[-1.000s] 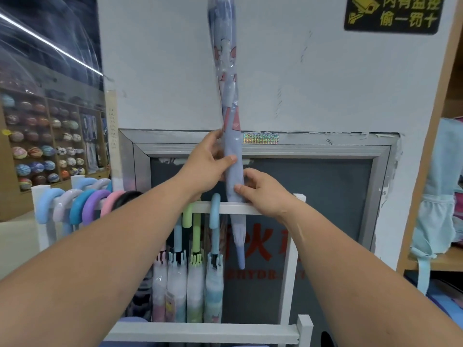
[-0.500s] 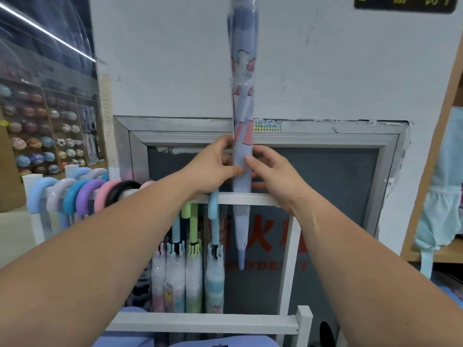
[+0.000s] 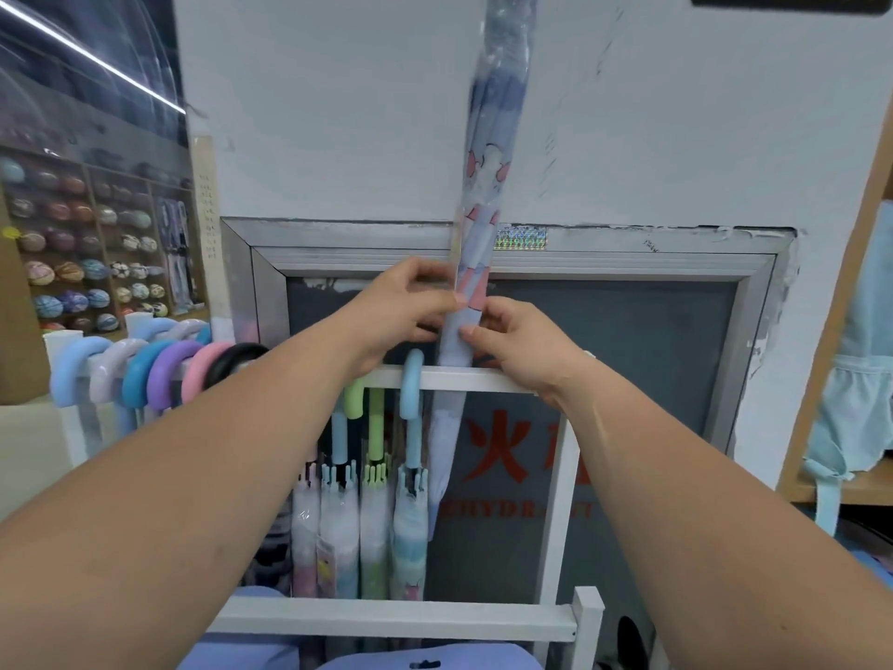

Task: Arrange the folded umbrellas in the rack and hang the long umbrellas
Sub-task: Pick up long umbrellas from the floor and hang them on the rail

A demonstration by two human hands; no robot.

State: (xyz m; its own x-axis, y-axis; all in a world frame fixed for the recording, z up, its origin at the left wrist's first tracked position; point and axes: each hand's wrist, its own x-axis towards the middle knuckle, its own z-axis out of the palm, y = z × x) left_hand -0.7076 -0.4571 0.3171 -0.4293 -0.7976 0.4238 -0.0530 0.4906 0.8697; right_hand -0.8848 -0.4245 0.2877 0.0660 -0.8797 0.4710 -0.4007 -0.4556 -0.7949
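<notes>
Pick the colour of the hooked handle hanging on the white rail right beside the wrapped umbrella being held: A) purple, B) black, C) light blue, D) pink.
C: the light blue handle hooks over the white rail directly left of the wrapped umbrella.

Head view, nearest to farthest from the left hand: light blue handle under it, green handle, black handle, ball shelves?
1. Light blue handle, directly below the left hand.
2. Green handle, lower left.
3. Black handle, on the left rail.
4. Ball shelves, far left.
</notes>
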